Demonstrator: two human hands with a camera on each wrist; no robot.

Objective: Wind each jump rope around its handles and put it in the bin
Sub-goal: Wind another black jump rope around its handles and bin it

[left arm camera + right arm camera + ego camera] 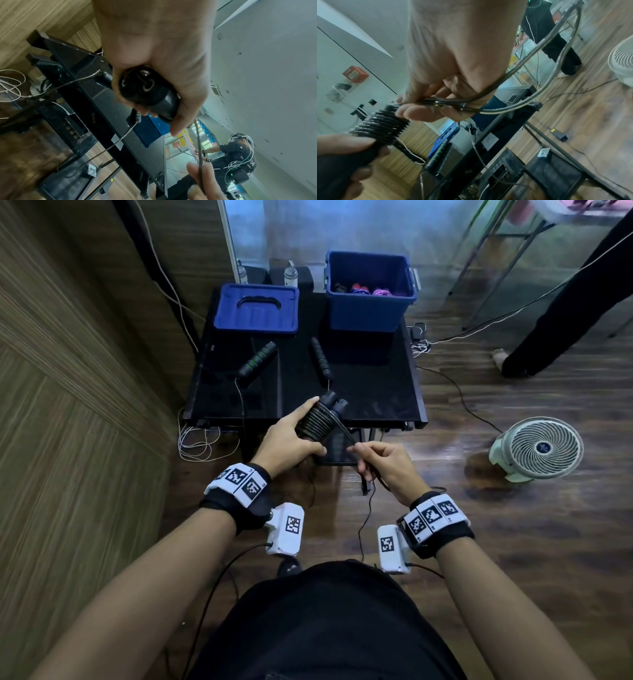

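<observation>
My left hand point(291, 436) grips a pair of black jump-rope handles point(322, 417) held side by side, with dark rope coiled in many turns around them. The handle ends point(145, 86) show from below in the left wrist view. My right hand point(378, 462) pinches the loose end of the rope point(488, 106), doubled into a loop point(556, 58), just right of the coil point(382, 125). A second rope lies on the black table point(370, 392): a green-ringed handle point(258, 363) and a black handle point(321, 361). The open blue bin point(371, 290) stands at the table's far right with several wound ropes inside.
The blue bin lid point(257, 308) lies at the table's far left. A white floor fan point(537, 448) stands on the wood floor to the right. Another person's leg point(565, 313) is at the upper right. Cables point(198, 443) trail on the floor by the table's left leg.
</observation>
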